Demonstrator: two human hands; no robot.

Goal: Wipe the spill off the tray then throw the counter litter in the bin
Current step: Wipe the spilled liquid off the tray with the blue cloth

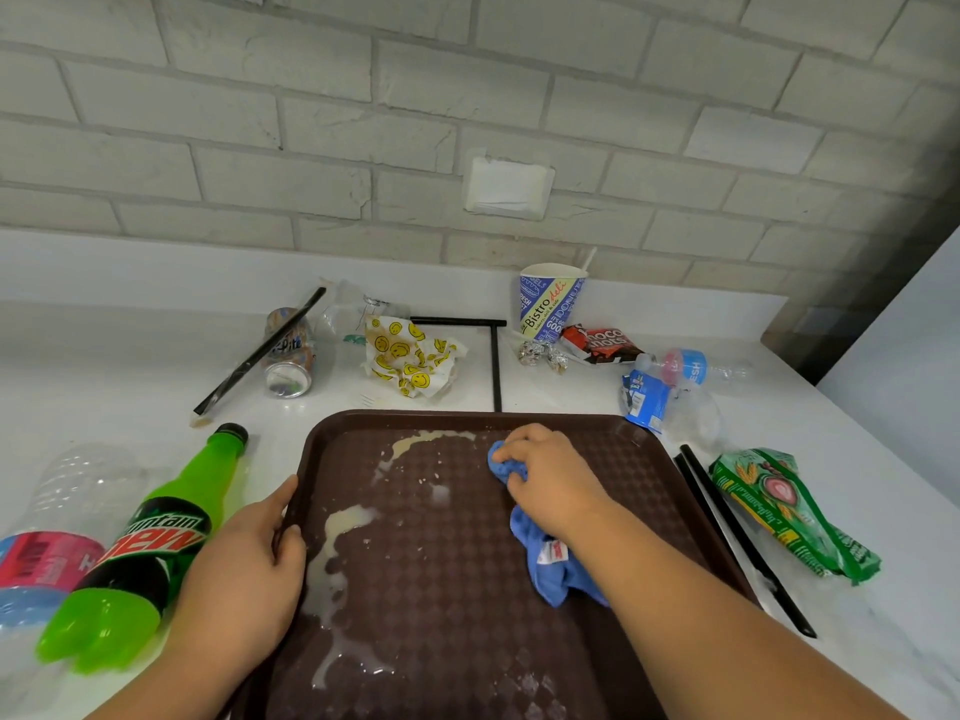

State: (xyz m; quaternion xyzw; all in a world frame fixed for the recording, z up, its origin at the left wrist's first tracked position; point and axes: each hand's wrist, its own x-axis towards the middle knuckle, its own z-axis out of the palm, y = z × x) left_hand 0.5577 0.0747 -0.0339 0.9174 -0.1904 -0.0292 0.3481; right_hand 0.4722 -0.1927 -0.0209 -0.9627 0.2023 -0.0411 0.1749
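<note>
A brown textured tray [613, 439] lies on the white counter in front of me. A pale milky spill [337, 543] runs down its left half and along the far edge. My right hand [550, 480] grips a bunched blue cloth [550, 569] and presses it on the tray's upper middle. My left hand [249, 569] holds the tray's left rim, thumb over the edge.
Litter on the counter: a green Mountain Dew bottle [150, 543], a clear bottle [57, 522], a can [288, 356], a smiley wrapper [410, 361], a paper cup [548, 301], a choco wrapper [602, 344], a crushed bottle [670, 392], a green packet [784, 511], black straws [748, 543]. Brick wall behind.
</note>
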